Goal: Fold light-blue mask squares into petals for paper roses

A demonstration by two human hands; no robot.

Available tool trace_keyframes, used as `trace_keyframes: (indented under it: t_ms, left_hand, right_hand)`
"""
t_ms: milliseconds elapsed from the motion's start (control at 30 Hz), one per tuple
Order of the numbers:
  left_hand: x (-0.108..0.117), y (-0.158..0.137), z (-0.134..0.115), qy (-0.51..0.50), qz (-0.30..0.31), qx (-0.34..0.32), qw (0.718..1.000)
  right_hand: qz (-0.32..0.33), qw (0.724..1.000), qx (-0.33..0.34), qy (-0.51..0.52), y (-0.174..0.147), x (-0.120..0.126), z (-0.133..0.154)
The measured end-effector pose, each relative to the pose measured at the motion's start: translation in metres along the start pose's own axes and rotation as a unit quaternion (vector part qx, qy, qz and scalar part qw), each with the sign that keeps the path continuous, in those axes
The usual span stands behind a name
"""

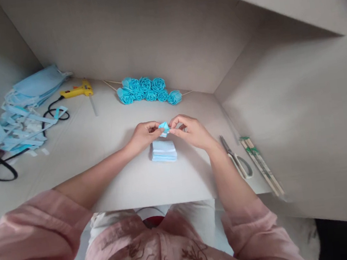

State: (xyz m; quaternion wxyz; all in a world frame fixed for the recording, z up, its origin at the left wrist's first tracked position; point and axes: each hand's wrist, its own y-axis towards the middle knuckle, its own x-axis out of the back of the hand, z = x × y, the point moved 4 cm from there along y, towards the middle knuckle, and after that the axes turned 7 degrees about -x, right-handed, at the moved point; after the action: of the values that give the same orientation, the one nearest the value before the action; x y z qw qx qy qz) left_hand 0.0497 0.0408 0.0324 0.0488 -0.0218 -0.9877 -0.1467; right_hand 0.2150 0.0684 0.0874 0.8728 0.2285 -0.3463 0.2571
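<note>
Between my two hands is a small folded blue mask-fabric piece (164, 127), held above the table. My left hand (145, 135) pinches it from the left, thumb on its near side. My right hand (188, 130) grips its right edge between thumb and fingertips; the other fingers are curled. Just below, on the near side, lies a stack of cut light-blue fabric pieces (164, 151), pale side showing on top. Farther back, several blue rolled fabric roses (146, 90) rest in a cluster, with thin sticks poking out at both ends.
At the left are blue face masks (37, 85), a heap of cut strips (15, 130) and a yellow glue gun (77, 90) with a black cord. Scissors (236, 158) and packaged wooden sticks (262, 165) lie at the right. Cardboard walls (124, 35) enclose the table.
</note>
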Motion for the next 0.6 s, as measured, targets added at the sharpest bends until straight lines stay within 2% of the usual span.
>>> trace_keyframes:
  t_ms: [367, 600]
  left_hand:
    - [-0.0017, -0.0004, 0.0026, 0.054, -0.004, -0.022, 0.998]
    - [-0.0055, -0.0009, 0.0009, 0.056, 0.020, -0.032, 0.998]
  right_hand:
    - [-0.004, 0.995, 0.061, -0.078, -0.0074, -0.0060, -0.0005]
    - [0.006, 0.993, 0.054, -0.108, -0.0071, -0.0090, -0.0014]
